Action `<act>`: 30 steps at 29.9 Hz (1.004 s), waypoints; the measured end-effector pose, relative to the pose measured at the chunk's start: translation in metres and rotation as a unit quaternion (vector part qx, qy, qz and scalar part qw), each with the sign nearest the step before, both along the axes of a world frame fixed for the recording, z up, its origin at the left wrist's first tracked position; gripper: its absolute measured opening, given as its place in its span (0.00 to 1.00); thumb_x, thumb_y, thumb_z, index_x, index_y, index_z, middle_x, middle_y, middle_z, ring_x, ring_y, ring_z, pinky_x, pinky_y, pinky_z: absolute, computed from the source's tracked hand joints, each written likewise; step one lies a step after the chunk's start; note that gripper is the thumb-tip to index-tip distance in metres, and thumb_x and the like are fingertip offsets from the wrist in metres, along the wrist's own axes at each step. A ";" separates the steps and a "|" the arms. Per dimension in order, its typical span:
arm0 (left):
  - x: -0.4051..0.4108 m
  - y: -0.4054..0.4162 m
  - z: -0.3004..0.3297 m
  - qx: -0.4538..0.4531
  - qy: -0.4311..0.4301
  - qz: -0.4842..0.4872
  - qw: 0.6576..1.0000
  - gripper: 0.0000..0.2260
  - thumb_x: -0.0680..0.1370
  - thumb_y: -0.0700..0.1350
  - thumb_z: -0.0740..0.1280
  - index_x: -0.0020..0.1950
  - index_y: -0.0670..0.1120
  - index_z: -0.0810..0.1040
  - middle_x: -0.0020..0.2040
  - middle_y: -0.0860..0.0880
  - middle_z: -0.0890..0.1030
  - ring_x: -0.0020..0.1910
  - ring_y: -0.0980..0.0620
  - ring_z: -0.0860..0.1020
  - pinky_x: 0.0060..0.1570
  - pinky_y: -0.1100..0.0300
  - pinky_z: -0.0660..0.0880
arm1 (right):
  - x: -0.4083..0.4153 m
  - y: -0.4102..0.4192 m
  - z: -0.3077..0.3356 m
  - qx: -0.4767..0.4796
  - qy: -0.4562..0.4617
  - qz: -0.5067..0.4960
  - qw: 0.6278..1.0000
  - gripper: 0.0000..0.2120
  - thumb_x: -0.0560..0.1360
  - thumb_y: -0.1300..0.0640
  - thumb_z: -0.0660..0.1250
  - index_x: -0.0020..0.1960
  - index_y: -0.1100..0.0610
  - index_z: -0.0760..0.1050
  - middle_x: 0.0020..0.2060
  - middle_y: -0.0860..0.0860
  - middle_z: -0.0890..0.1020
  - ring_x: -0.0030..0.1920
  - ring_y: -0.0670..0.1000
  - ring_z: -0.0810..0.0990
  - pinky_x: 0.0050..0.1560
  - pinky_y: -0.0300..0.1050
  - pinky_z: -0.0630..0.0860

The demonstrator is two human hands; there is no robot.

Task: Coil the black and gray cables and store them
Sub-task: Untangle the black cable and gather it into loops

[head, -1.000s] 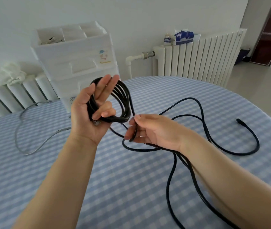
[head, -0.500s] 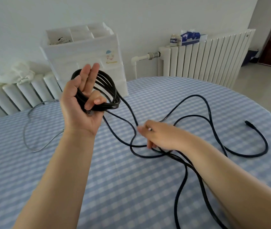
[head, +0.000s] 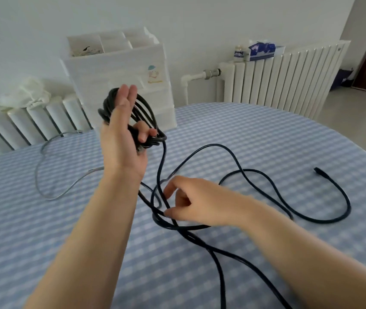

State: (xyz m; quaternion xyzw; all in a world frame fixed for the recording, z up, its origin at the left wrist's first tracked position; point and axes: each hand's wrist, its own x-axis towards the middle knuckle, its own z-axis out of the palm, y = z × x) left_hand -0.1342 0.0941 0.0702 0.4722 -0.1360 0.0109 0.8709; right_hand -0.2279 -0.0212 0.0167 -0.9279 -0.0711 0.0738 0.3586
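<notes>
Left hand (head: 121, 139) raised, its grip closed by the thumb on the coiled black cable (head: 153, 121). Right hand (head: 191, 201) has dropped from beside the coil to the table (head: 267, 134), fingers loosely parted over slack strands, not yet pinching. Judged: fetching the next loop. Gray cable (head: 43, 166) lies left, uncoiled.

My right hand (head: 196, 200) is motion-blurred; the black cable (head: 222, 284) runs off the bottom edge.
</notes>
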 end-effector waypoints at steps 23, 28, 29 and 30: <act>0.003 -0.012 -0.032 0.411 -0.333 0.076 0.845 0.24 0.76 0.64 0.55 0.49 0.47 0.80 0.28 0.52 0.79 0.24 0.59 0.72 0.26 0.68 0.66 | -0.017 -0.014 0.021 0.009 -0.155 -0.016 0.988 0.08 0.81 0.59 0.56 0.58 0.48 0.65 0.53 0.46 0.78 0.53 0.41 0.77 0.52 0.43 0.76; 0.001 -0.014 -0.033 0.431 -0.320 0.015 0.844 0.26 0.75 0.68 0.53 0.32 0.47 0.67 0.23 0.51 0.69 0.23 0.56 0.68 0.25 0.61 0.66 | -0.010 -0.022 0.019 0.108 -0.211 -0.052 0.970 0.09 0.81 0.61 0.57 0.53 0.47 0.62 0.43 0.46 0.79 0.46 0.50 0.82 0.47 0.56 0.79; 0.000 -0.014 -0.033 0.435 -0.320 -0.002 0.842 0.28 0.75 0.66 0.53 0.33 0.43 0.69 0.23 0.49 0.71 0.23 0.53 0.69 0.26 0.58 0.68 | -0.007 -0.023 0.017 0.121 -0.225 -0.061 0.965 0.09 0.81 0.61 0.57 0.53 0.48 0.61 0.40 0.46 0.80 0.44 0.49 0.81 0.47 0.55 0.79; -0.002 -0.015 -0.032 0.438 -0.326 -0.022 0.838 0.29 0.75 0.66 0.54 0.35 0.40 0.71 0.24 0.46 0.73 0.25 0.49 0.72 0.28 0.53 0.70 | -0.005 -0.024 0.016 0.129 -0.238 -0.072 0.960 0.08 0.81 0.61 0.57 0.52 0.48 0.61 0.38 0.46 0.80 0.41 0.48 0.81 0.45 0.54 0.78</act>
